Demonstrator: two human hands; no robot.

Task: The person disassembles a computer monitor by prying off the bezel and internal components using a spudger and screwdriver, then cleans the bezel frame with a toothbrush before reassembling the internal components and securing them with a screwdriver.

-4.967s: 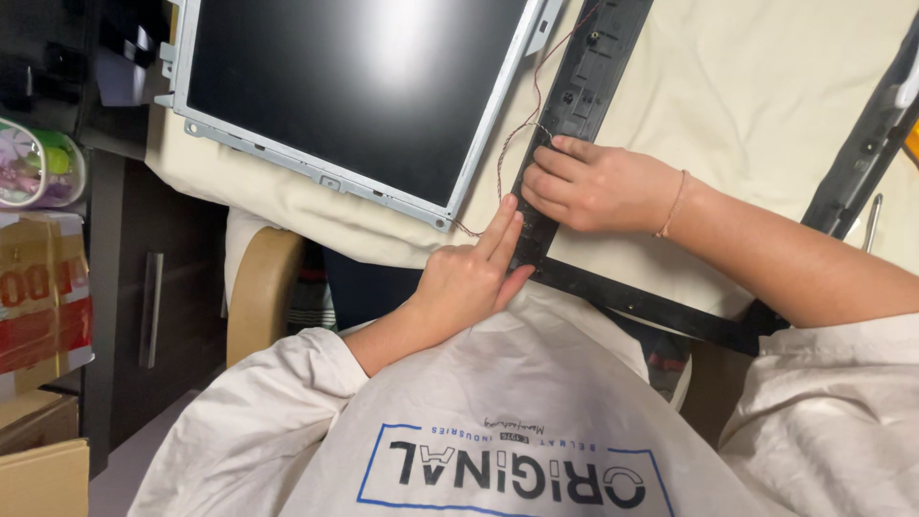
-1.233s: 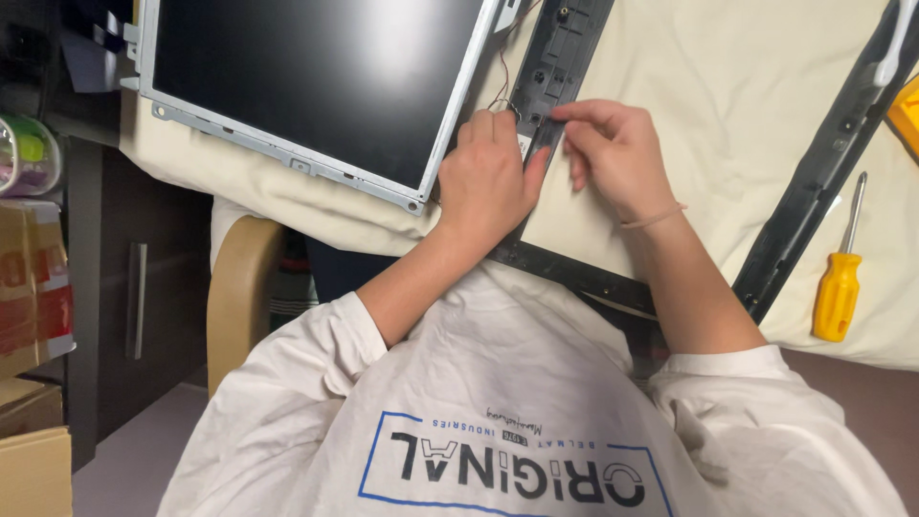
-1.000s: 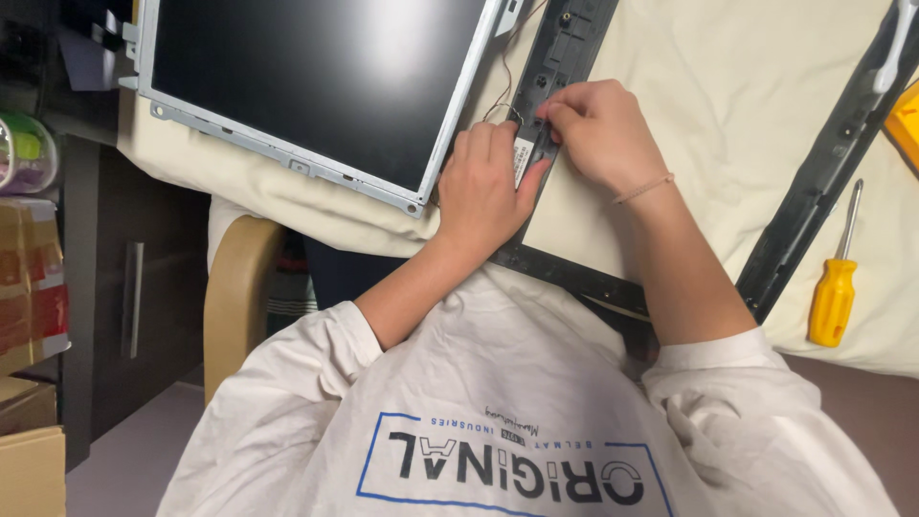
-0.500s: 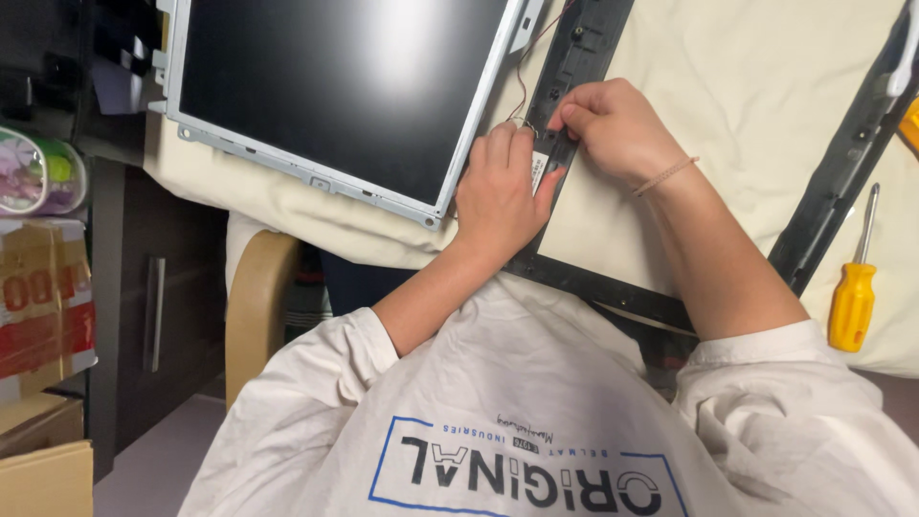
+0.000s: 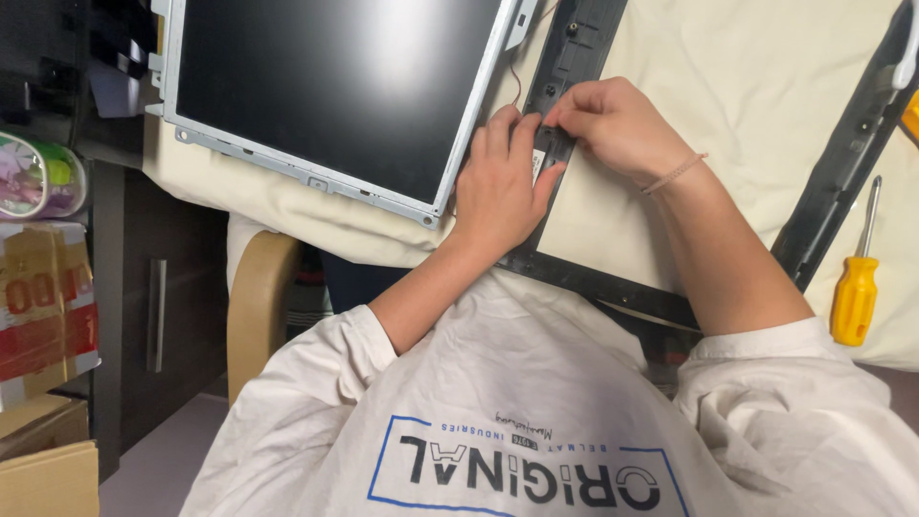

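On the cloth-covered tabletop (image 5: 766,86), at its near edge: one black plastic screen bezel (image 5: 574,57), lying flat as an open frame, its left rail running up past both hands and its lower rail crossing toward the person's chest.

Left hand (image 5: 498,187): laid palm-down across the left rail of the bezel, fingers (image 5: 512,134) bent and pressing beside a small pale part (image 5: 538,168) seated in the rail. Whether these fingers pinch anything cannot be told; they appear to steady.

Right hand (image 5: 613,124): fingertips gathered in a pinch on the same rail, just above the pale part, touching the left hand's fingertips. What, if anything, lies between them is hidden.

Bare display panel (image 5: 335,86): dark glass in a metal frame, lying tilted just left of the bezel, its corner near the left hand. A thin reddish wire (image 5: 517,81) runs between panel and rail.

Yellow-handled screwdriver (image 5: 857,287): lying unused at the right, well apart from both hands.

Step judged in hand: working a small fitting on the bezel's left rail, by fingertips alone. Any next move here would call for a fine pinch, the rail held still, and care not to strain the wire.

Off the tabletop, left: dark cabinet (image 5: 134,316), cardboard boxes (image 5: 43,325).
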